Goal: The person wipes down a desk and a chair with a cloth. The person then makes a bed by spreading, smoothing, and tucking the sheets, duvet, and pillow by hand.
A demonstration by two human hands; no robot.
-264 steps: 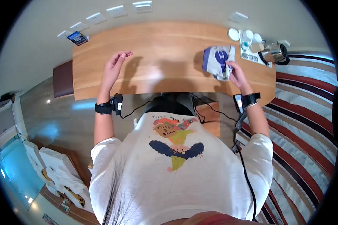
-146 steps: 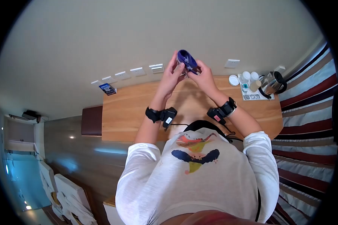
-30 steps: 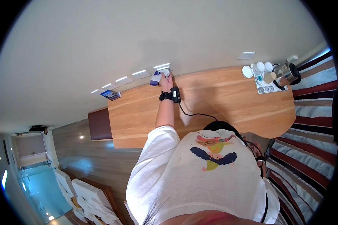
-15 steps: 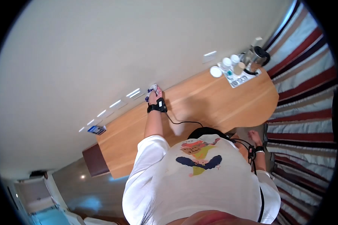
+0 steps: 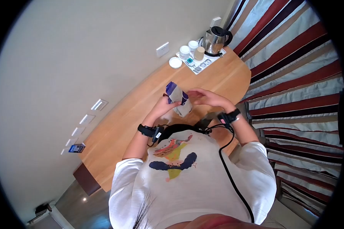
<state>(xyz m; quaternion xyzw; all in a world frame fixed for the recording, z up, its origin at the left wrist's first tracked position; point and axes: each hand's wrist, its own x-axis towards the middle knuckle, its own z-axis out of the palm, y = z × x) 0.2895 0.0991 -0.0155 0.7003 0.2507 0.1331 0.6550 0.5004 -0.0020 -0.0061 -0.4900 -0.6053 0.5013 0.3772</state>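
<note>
Head view shows the left forearm rising from a white sleeve (image 5: 125, 173), angled up and to the right, with a black wrist strap (image 5: 145, 130) around it. Beyond the strap, the left grip (image 5: 162, 107) is closed on a white-and-purple packet (image 5: 176, 95), its thumb laid across the packet's front. The packet is held tilted, its purple end up and to the left, in front of the torso and over the near part of the table (image 5: 122, 126). To its right, the right grip (image 5: 210, 98) is loosely curled and not closed around anything, fingers pointing left toward the packet and just beside it. The right forearm slopes down and to the right from there, crossed by a second wrist strap (image 5: 230, 115).

At far left, dark rounded edges cut off the wall (image 5: 57, 76). The left fingers are mostly hidden behind the packet, and the print on the packet is too small to read. Whether the right fingertips touch the packet cannot be told. Part of the table's near edge is covered by the shirt (image 5: 218, 171) and the arms. The kettle (image 5: 214, 42) hides some of what stands behind it, and at far right the striped curtain (image 5: 294, 95) runs into the dark border.
</note>
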